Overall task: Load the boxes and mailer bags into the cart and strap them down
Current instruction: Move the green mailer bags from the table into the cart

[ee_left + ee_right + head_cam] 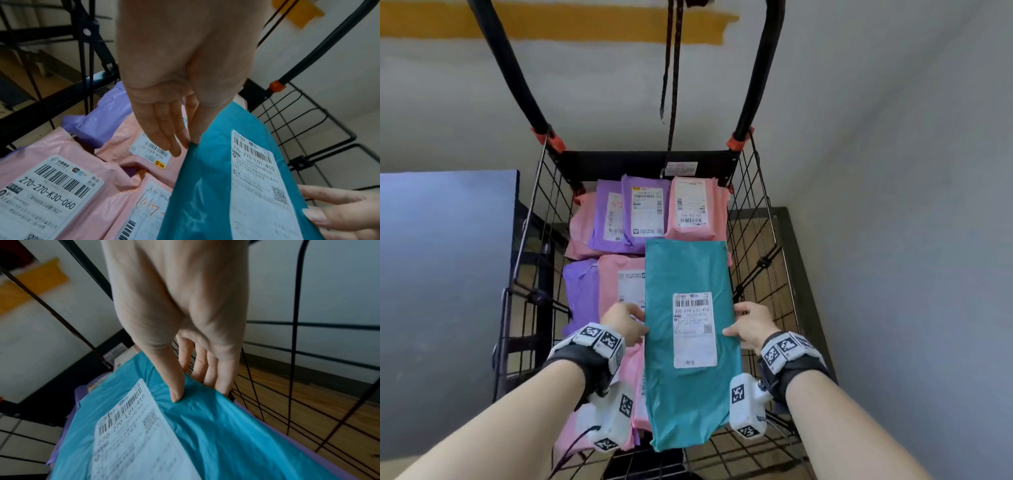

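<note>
One teal plastic mailer bag (688, 267). Pink plastic mailer bags: at least four visible, overlapping (690, 209). Purple plastic mailer bags: three visible (645, 209). One black wire-mesh cart (753, 219). Two hands (625, 323).

Cart (751, 219) open on top, wire walls closing both sides, mailer bags (643, 212) covering its floor

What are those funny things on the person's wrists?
Both forearms are bare, with no sleeves. Each wrist has a dark fabric wrist band topped by white blocks printed with black-and-white square markers. Under each wrist hangs a white camera box with more markers, and thin dark cables trail from it. The left hand and right hand wear no gloves.
</note>
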The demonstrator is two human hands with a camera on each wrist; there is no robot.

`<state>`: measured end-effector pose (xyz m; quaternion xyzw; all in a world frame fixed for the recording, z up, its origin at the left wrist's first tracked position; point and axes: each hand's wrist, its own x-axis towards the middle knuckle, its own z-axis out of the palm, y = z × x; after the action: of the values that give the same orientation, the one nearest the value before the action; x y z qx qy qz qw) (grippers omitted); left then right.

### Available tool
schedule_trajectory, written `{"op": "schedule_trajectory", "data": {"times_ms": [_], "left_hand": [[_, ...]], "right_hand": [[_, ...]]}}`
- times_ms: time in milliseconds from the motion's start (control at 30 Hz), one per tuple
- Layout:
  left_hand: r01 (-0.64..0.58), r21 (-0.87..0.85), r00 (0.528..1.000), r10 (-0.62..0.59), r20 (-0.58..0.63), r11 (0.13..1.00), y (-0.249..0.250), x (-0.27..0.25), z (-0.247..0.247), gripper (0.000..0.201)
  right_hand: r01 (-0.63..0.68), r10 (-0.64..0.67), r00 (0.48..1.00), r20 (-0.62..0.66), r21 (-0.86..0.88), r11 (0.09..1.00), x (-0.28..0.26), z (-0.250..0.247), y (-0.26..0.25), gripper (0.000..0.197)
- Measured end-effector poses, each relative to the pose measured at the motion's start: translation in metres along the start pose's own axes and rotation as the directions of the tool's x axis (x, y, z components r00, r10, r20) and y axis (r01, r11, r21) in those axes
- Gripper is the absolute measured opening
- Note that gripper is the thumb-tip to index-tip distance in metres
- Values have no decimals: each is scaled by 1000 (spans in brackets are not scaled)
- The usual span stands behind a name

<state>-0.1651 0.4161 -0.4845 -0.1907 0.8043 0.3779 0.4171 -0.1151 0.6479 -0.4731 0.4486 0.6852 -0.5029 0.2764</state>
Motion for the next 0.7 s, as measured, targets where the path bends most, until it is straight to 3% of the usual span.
{"op": "schedule_trajectory", "data": {"times_ms": [133, 433, 567, 700], "left_hand": [[50, 38, 996, -53, 67, 998, -1, 18, 14, 10], [28, 147, 969, -63, 239, 989, 12, 28, 27, 54], [-73, 296, 977, 9, 213, 952, 24, 18, 27, 57], [-161, 439, 983, 104, 150, 884, 38, -6, 21, 47]], "right_hand": [[-75, 73, 997, -32, -55, 996, 25, 2, 11, 65], [-62, 41, 993, -106, -202, 977, 46, -1, 8, 59], [-18, 11, 1000, -23, -305, 952, 36, 0, 2, 58], [104, -106, 994, 23, -482, 870, 12, -4, -13, 54]]}}
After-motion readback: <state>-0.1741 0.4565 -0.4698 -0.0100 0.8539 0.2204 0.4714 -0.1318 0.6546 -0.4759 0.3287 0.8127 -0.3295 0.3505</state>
